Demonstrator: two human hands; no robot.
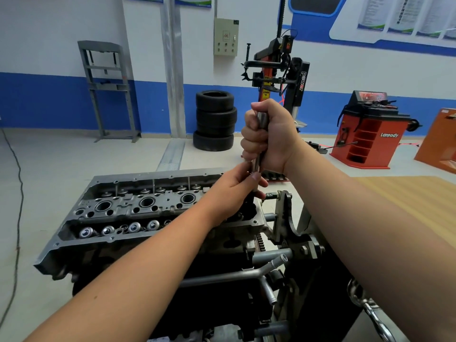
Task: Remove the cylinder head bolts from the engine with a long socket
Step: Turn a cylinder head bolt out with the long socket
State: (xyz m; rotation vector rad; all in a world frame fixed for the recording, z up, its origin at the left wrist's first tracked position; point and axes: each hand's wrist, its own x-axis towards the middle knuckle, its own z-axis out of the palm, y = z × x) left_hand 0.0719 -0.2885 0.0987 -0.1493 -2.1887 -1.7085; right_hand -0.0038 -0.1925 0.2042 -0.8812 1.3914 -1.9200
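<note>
Where tyres stand, floor pale.

Your long socket is a slim, bright steel cylinder, standing nearly upright over the near right end of the engine. Its upper part sits inside your right hand; its lower end meets a dark shaft that drops toward the engine, pinched there by your left hand. Whether that shaft is a bolt cannot be told. The engine itself is a grey metal cylinder head on a dark block, lying lengthwise away to the left of the socket, with round wells down its middle and shiny valve springs along both sides.
</note>
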